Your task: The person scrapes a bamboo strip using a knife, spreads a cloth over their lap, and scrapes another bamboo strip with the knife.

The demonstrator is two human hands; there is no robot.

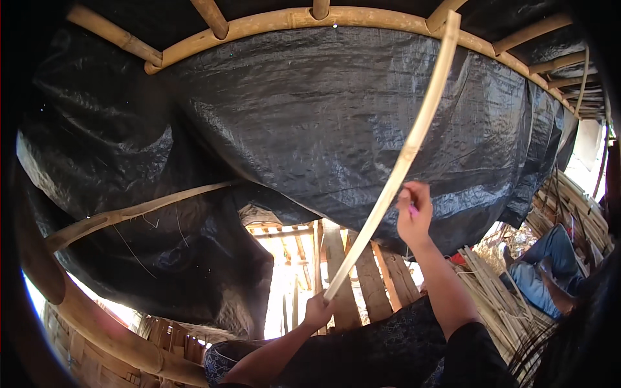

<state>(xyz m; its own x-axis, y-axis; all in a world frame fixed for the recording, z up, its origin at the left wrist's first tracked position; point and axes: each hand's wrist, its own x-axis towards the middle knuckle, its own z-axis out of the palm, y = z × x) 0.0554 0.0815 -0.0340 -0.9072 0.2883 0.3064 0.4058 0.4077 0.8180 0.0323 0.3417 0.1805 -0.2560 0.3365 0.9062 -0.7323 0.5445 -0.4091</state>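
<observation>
Your left hand (pixel 318 312) is wrapped firmly round the lower end of a long pale strip (pixel 409 154); your right hand (pixel 414 212) curls beside its middle, pink showing at the fingers, its hold impossible to tell; the strip slants up rightward before black sheeting (pixel 291 129); split slats (pixel 488 291) lie right, near a person's jeans (pixel 537 284).

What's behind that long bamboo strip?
Behind the bamboo strip: a black tarp, with a bamboo beam above and wooden boards below. Whatever it directly covers can't be seen.

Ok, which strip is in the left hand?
The long slanting strip, gripped at its lower end by the left hand; the other strips lie piled at the right.
</observation>
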